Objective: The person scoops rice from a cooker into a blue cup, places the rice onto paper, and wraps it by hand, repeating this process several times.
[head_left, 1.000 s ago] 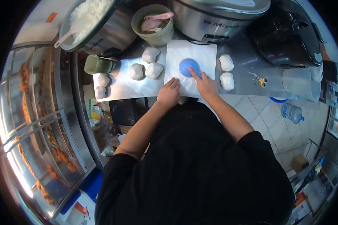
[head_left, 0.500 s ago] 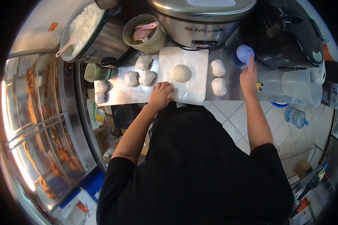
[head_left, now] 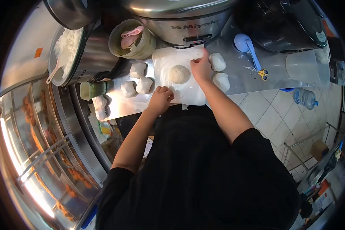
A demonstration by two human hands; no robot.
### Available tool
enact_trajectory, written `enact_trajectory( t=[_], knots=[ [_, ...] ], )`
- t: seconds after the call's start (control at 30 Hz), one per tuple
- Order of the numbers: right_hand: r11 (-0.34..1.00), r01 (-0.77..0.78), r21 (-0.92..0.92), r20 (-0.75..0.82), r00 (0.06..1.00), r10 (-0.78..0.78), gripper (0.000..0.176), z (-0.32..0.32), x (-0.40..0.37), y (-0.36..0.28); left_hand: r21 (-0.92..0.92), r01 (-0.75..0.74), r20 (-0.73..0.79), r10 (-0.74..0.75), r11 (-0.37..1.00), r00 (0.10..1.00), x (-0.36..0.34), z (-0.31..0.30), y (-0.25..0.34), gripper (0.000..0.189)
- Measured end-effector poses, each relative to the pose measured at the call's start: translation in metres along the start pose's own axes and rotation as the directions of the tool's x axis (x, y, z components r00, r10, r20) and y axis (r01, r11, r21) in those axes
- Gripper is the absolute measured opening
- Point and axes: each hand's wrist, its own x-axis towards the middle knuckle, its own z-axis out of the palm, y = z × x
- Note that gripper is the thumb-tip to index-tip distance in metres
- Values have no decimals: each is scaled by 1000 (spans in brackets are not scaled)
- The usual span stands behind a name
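Note:
A round portion of rice (head_left: 179, 74) lies on a white paper sheet (head_left: 163, 61) on the metal counter. At the sheet's lower left corner is my left hand (head_left: 161, 99), its fingers curled on the edge. My right hand (head_left: 201, 67) is at the sheet's right side, fingers bent against the paper near its upper right corner. Wrapped white bundles (head_left: 217, 62) sit right of the sheet, and several more (head_left: 144, 85) sit left of it. The blue scoop (head_left: 250, 51) rests on the counter beside yellow-handled scissors (head_left: 263, 74).
Behind stand a large steel cooker (head_left: 180, 27), a black cooker (head_left: 280, 30) and a tub with a pink spoon (head_left: 136, 42). An open rice pot (head_left: 67, 50) and a green container (head_left: 92, 90) are at left. Clear plastic containers (head_left: 301, 67) stand at right.
My right hand has let go of the blue scoop, now lying on the counter, and moved left to the sheet. The view has turned slightly. My left hand stays at the sheet's lower left.

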Motion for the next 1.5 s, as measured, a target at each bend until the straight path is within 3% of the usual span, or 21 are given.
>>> enact_trajectory(
  t=[0.07, 0.1, 0.17, 0.2, 0.3, 0.33, 0.4, 0.43, 0.53, 0.6, 0.7, 0.77, 0.9, 0.97, 1.03, 1.07, 1.2, 1.33, 1.37, 1.47, 1.5],
  knots=[
    [994, 72, 86, -175, 983, -56, 74, 2, -8, -2, -19, -5, -6, 5, 1000, 1000, -1, -1, -2, 7],
    [995, 68, 75, -177, 983, -54, 74, 3, -15, -4, -15, -13, -15, 13, 1000, 1000, -2, 0, -4, 7],
    [936, 352, -22, -343, 877, -337, 81, 4, -35, -6, -31, -25, -25, 24, 999, 999, -5, 2, -7, 8],
    [937, 348, -40, -343, 876, -340, 81, 2, -47, -5, -51, -34, -38, 32, 998, 999, -7, 2, -9, 8],
    [992, 127, -28, -138, 982, -129, 62, -8, -74, 8, -56, -80, -47, 77, 995, 996, -3, -2, -16, 8],
    [992, 116, -42, -145, 982, -121, 62, -11, -83, 18, -29, -103, -30, 102, 994, 994, -3, -4, -19, 8],
    [813, 490, -314, 121, 870, -478, 62, -13, -110, 32, -1, -196, -52, 196, 981, 979, 1, -8, -24, 9],
    [761, 462, -455, 171, 884, -435, 62, -18, -131, 3, 46, -278, -87, 282, 959, 956, 6, -9, -29, 9],
    [687, 452, -569, 137, 876, -463, 56, -18, -146, 2, 83, -345, -78, 352, 935, 933, 22, -10, -36, 13],
    [636, 516, -574, 235, 847, -476, 55, -23, -142, 8, 105, -364, -92, 373, 926, 923, 27, -18, -35, 19],
    [572, 595, -565, 347, 800, -490, 54, -35, -135, 47, 45, -348, 39, 347, 936, 937, 25, -43, -25, 27],
    [548, 617, -564, 372, 783, -499, 55, -40, -135, 51, 99, -466, 35, 465, 879, 885, 22, -48, -32, 34],
    [580, 664, -471, 337, 744, -577, 45, -39, -152, 23, 66, -434, -67, 438, 899, 897, 13, -31, -47, 29],
    [568, 705, -424, 316, 703, -637, 43, -35, -148, 30, -256, -170, -240, 108, 952, 965, 15, -28, -38, 22],
    [676, 574, -463, 179, 807, -563, 43, -32, -138, 45, -182, -168, -338, 100, 969, 936, 17, -28, -33, 19],
    [677, 586, -446, 191, 801, -567, 43, -35, -131, 54, -113, -170, -417, 108, 979, 903, 13, -27, -31, 17],
    [539, 758, -366, 304, 645, -701, 36, -65, -111, 66, 26, -233, -340, 228, 972, 913, -6, -27, -31, 18],
    [507, 836, -213, 272, 549, -791, 35, -87, -98, 62, -75, -147, -298, 118, 986, 947, -21, -22, -25, 16],
    [524, 838, -153, 284, 545, -789, 44, -88, -98, 61, -120, -79, -314, 38, 990, 949, -24, -21, -20, 17],
    [497, 825, -268, 389, 565, -728, 58, -82, -92, 39, -168, 53, -336, -107, 984, 936, -19, -10, -16, 17],
    [435, 858, -273, 417, 513, -750, 48, -79, -86, 35, -98, -4, -353, -31, 995, 935, -18, -11, -13, 16]
  ],
)
